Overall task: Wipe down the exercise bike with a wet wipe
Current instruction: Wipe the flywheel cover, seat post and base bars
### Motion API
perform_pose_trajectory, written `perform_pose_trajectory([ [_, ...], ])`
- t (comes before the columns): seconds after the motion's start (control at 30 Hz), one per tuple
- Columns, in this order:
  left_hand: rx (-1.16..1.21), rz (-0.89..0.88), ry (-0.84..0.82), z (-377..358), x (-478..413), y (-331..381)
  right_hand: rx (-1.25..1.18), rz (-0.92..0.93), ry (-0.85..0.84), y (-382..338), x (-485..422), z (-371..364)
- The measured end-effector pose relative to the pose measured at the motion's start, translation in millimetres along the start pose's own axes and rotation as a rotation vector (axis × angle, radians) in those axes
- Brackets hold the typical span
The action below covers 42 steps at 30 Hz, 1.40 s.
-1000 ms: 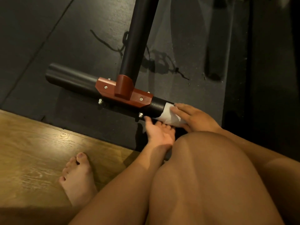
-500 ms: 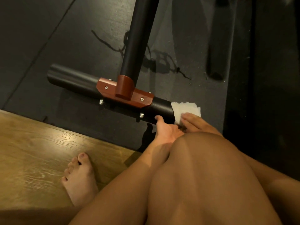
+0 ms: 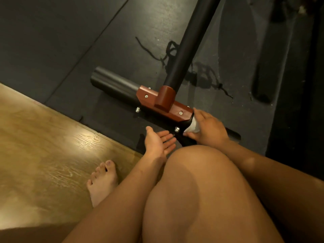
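Your right hand (image 3: 208, 128) has the wet wipe (image 3: 193, 126) bunched under curled fingers, pressed on the bike's black base tube (image 3: 114, 85) right where it exits the red-brown bracket (image 3: 164, 102), near the mat's (image 3: 70, 41) edge by the wood floor (image 3: 43, 137). Curling round like that prob. lets the wipe follow the tube's curve in one pass. Your left hand (image 3: 158, 142) holds nothing: palm up, fingers straight, just beside the bolt (image 3: 177, 129) under the bracket. It looks parked out of the way, not bracing. Can't tell if the tube's far end, bracket top or upright post (image 3: 189, 42) are wiped yet, so check those next
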<state>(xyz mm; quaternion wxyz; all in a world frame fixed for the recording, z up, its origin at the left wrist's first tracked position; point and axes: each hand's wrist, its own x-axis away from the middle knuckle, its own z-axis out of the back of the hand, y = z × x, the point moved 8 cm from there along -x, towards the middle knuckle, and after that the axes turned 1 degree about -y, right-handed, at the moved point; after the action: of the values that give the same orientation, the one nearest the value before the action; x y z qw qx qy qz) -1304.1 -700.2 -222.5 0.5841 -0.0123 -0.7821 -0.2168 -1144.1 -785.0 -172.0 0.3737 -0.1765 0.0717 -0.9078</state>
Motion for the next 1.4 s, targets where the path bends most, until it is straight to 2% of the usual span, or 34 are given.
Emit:
perform_pose_trajectory([
  [0.1, 0.115, -0.075, 0.056, 6.2, 0.2, 9.4, -0.391, 0.001, 0.385, -16.0, 2.3, 34.8],
  [0.13, 0.126, -0.101, 0.048, 2.9, 1.7, 12.7, -0.454, 0.005, 0.449, -23.0, 3.1, 44.5],
  [0.17, 0.122, -0.119, 0.039, 0.6, 1.8, 14.3, -0.495, 0.003, 0.418, -32.9, 0.1, 46.7],
  [0.2, 0.116, -0.129, 0.031, -2.3, 1.9, 14.9, -0.460, 0.015, 0.311, -44.9, -5.4, 40.2],
  [0.27, 0.127, -0.067, 0.016, -4.5, -1.2, 8.5, -0.121, 0.078, 0.042, -68.3, -9.4, 13.7],
  [0.3, 0.138, -0.028, 0.013, -3.5, -2.4, 4.9, -0.016, 0.110, -0.036, -71.8, -9.2, 1.9],
  [0.33, 0.146, -0.007, 0.006, -3.3, -4.1, 3.2, -0.041, 0.125, -0.076, -70.5, -11.3, -2.9],
  [0.43, 0.047, -0.052, -0.078, -8.4, -6.1, 10.8, -0.684, -0.027, -0.024, -48.6, -15.4, 18.7],
  [0.5, -0.115, -0.142, -0.110, -11.9, -5.8, 19.6, -0.886, -0.115, 0.042, -29.3, -15.8, 26.6],
  [0.53, -0.193, -0.192, -0.116, -12.8, -5.5, 22.9, -0.863, -0.108, 0.034, -27.7, -16.6, 26.2],
  [0.63, -0.372, -0.278, -0.126, -16.4, -3.6, 28.0, -0.487, 0.061, 0.029, -39.9, -21.0, 20.3],
  [0.73, -0.475, -0.362, 0.067, -5.3, -6.8, 42.1, -0.329, 0.138, 0.062, -48.5, -27.8, 23.1],
  [0.8, -0.403, -0.376, 0.258, 11.5, -12.0, 54.3, -0.159, 0.221, 0.129, -56.7, -27.2, 27.6],
  [0.9, -0.163, -0.182, 0.393, 21.9, -18.0, 46.1, 0.061, 0.384, 0.258, -66.8, -17.2, 24.7],
  [0.97, -0.058, -0.048, 0.302, 9.1, -26.5, 31.0, -0.045, 0.323, 0.271, -62.9, -20.9, 25.0],
  [1.03, 0.024, -0.067, 0.233, -5.4, -22.3, 28.9, -0.248, 0.213, 0.254, -56.7, -31.4, 28.8],
  [1.17, -0.023, -0.420, 0.367, -8.5, 1.1, 69.8, -0.414, 0.055, 0.221, -36.3, -41.6, 38.5],
  [1.27, -0.299, -0.624, 0.327, -26.6, 17.7, 80.3, -0.371, -0.016, 0.224, -13.1, -30.0, 35.3],
  [1.3, -0.429, -0.636, 0.268, -36.8, 17.8, 73.0, -0.307, -0.018, 0.194, -8.5, -26.5, 27.8],
  [1.4, -0.708, -0.488, 0.070, -63.0, 9.1, 38.5, -0.174, -0.079, 0.077, -5.8, -24.8, 6.4],
])
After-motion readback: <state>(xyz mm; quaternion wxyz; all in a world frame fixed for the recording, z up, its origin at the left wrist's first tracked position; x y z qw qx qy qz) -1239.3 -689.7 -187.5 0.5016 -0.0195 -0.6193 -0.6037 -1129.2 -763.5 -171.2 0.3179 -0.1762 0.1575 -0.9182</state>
